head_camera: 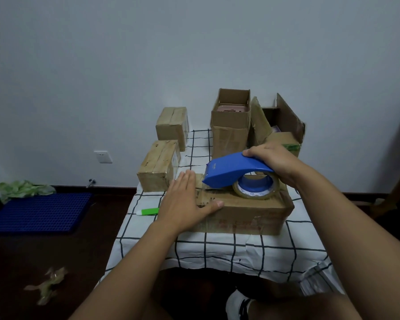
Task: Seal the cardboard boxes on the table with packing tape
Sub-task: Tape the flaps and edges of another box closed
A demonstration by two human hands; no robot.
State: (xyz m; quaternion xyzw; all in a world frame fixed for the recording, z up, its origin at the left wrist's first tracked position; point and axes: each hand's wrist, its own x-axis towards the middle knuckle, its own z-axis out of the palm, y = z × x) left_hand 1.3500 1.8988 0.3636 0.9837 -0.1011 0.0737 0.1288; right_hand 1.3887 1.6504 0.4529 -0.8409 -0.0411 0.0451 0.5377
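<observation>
- Gripping the curved blue plastic tape dispenser (233, 170) from above, the right hand (275, 161) is curling its fingers over the handle's rear end, holding the tool's front edge down on the low brown cardboard box (252, 210) at the near middle of the table.
- Riding inside the dispenser, the roll of clear packing tape (255, 189) is resting on the box top.
- Lying flat with fingers straight, the left hand (186, 202) is pressing on the box's left end, thumb stretched along the top edge.
- Sitting under everything is the table's white cloth with a black grid (217, 252).
- Standing at the far left are two taped, closed cardboard boxes (158, 166), one behind the other.
- Standing at the far right are two open cardboard boxes (231, 122) with flaps raised, side by side.
- Lying on the cloth just left of the left hand is a green-and-white marker-like object (148, 211).
- Lying on the dark floor at left are a blue plastic grid mat (39, 212) and crumpled tape scraps (47, 285).
</observation>
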